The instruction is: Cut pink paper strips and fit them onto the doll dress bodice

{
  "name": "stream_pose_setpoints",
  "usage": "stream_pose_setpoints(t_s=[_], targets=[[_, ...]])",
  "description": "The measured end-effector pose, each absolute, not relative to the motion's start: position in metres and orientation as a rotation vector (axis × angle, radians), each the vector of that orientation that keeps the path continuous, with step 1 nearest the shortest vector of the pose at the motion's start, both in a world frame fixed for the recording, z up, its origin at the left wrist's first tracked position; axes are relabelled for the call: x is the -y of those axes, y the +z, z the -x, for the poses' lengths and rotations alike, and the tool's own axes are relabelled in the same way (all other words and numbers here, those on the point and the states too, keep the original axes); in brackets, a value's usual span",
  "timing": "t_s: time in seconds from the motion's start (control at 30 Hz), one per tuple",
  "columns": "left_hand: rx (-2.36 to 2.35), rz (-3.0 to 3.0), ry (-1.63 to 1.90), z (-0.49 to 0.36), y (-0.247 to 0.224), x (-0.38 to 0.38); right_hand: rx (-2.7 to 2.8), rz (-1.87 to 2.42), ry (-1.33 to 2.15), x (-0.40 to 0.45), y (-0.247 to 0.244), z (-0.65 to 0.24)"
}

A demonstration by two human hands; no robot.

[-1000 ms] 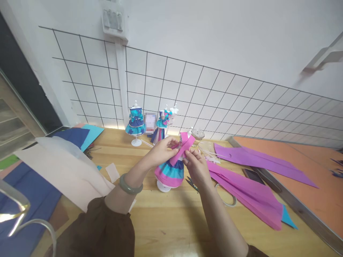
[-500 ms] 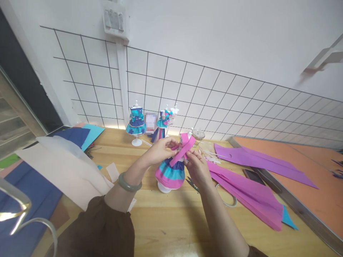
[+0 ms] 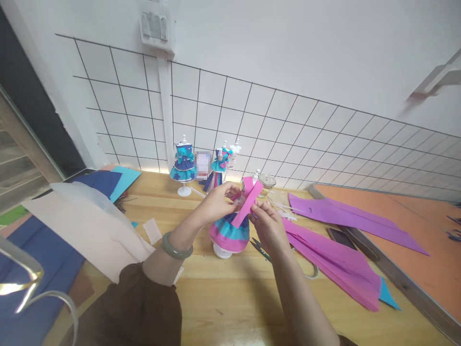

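A small white dress form (image 3: 223,252) stands upright in front of me. It wears a layered skirt (image 3: 229,235) in navy, turquoise and pink. Across its bodice a pink paper strip (image 3: 247,207) crosses over itself, one end hanging down over the skirt's top. My left hand (image 3: 220,202) pinches at the strip from the left side, fingers closed. On the right, my right hand (image 3: 267,222) grips the strip between thumb and fingers near the waist. Just behind that wrist lie dark-bladed scissors (image 3: 260,249).
Two more dressed forms, one in blue (image 3: 183,166) and one with a bow (image 3: 218,166), stand by the wall grid. Pink paper (image 3: 334,264), purple paper (image 3: 353,218) and a phone (image 3: 341,238) lie right. Pale paper (image 3: 86,226) and navy paper (image 3: 39,269) cover the left. A glass jar (image 3: 267,183) stands behind.
Both hands stay at the bodice with only slight shifts. The strip's hanging end has moved a little to the right, and the view has shifted slightly.
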State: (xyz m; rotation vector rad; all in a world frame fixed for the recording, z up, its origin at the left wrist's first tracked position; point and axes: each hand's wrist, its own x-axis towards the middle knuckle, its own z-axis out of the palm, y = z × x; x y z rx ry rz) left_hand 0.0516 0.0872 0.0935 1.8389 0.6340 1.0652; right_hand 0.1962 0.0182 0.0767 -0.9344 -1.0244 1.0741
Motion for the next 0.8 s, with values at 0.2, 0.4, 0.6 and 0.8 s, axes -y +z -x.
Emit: stream_pose_setpoints(t_s=[0.2,0.4,0.6,0.8], targets=[[-0.573,-1.831,1.003,-0.0511,0.0949,-0.0865,1.066,1.015,0.991,-0.0146,0.0813,-0.1972],[-0.591,-1.84,1.004,-0.0522,0.0979,-0.0804,1.111,1.025,0.815,-0.0142,0.0851,-0.1928],[-0.605,-1.805,1.048,-0.0559,0.0967,-0.0796,1.08,1.086,0.804,-0.0143,0.0834,-0.1925],[-0.606,-1.804,1.027,-0.0573,0.0894,-0.0858,1.063,1.07,0.825,-0.0175,0.0793,-0.1955]])
